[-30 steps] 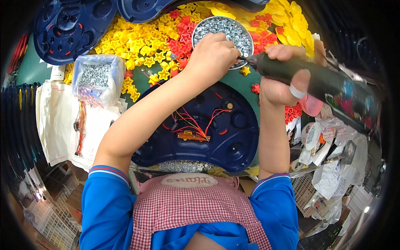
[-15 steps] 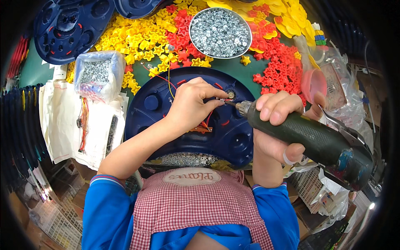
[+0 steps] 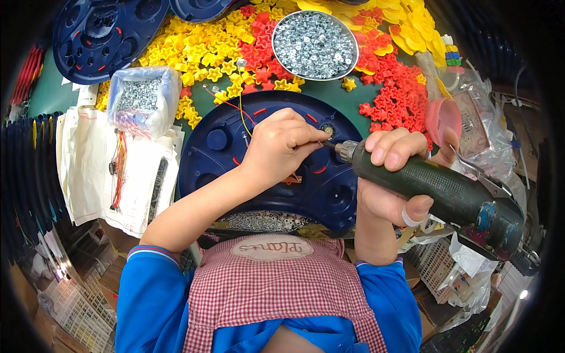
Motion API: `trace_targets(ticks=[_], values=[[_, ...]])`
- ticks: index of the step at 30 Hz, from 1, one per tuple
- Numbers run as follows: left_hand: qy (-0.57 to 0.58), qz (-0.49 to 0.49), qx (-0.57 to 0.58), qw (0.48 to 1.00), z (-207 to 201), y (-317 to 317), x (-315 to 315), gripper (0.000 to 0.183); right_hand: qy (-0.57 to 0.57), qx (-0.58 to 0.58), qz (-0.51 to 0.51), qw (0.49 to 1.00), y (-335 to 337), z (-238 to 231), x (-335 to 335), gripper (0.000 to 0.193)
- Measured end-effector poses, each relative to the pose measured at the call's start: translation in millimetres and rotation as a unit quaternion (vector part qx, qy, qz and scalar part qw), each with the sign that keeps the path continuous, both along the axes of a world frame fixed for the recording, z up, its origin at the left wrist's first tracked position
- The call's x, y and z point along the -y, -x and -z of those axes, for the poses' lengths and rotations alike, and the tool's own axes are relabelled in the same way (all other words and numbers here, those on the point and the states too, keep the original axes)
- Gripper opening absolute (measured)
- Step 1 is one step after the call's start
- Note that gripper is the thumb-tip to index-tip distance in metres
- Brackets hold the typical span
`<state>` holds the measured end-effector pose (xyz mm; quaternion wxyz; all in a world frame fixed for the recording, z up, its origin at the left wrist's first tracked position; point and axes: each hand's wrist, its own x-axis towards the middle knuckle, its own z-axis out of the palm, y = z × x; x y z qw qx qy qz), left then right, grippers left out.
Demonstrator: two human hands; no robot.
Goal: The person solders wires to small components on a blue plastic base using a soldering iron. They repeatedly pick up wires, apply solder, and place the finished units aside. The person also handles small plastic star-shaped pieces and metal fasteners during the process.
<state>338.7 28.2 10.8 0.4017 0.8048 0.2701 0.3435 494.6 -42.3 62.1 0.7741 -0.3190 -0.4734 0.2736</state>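
A dark blue rounded plastic housing (image 3: 218, 185) lies in front of me, its hollow side with posts and wells facing up. My right hand (image 3: 391, 170) is wrapped round a black electric screwdriver (image 3: 435, 185), its bit pointing left and down into the housing. Over the housing, my left hand (image 3: 279, 141) is closed in a pinch beside the bit's tip; what its fingertips hold is too small and hidden to make out. Close by sits a round metal part (image 3: 328, 130) in a well. Thin red and yellow wires (image 3: 242, 115) rise from the housing left of my hand.
Beyond the housing stands a round metal bowl of screws (image 3: 315, 46), among heaps of yellow star pieces (image 3: 188, 50) and red star pieces (image 3: 400, 88). A bag-lined box of small screws (image 3: 141, 97) sits left on papers (image 3: 85, 170). A pink cup (image 3: 442, 122) stands at right.
My left fingertips have shifted slightly right and up, closer to the round metal part. The screwdriver has moved slightly with them, its rear end a little higher. The view has shifted slightly.
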Motion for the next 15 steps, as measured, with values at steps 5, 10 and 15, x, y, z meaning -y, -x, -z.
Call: trace_targets(ticks=[5,10,15], values=[[0.013,0.025,0.023,0.999,2.0,-0.7,0.7,0.027,0.002,-0.018,-0.02,1.0,-1.7,-1.1,2.8,0.085],[0.065,0.019,0.003,0.998,3.8,2.8,0.8,0.026,-0.019,-0.027,-0.017,0.999,-3.7,-0.4,4.5,0.084],[0.092,0.03,0.008,0.995,4.3,4.5,-0.6,0.026,-0.006,-0.002,-0.017,1.0,-3.5,1.9,4.2,0.085]])
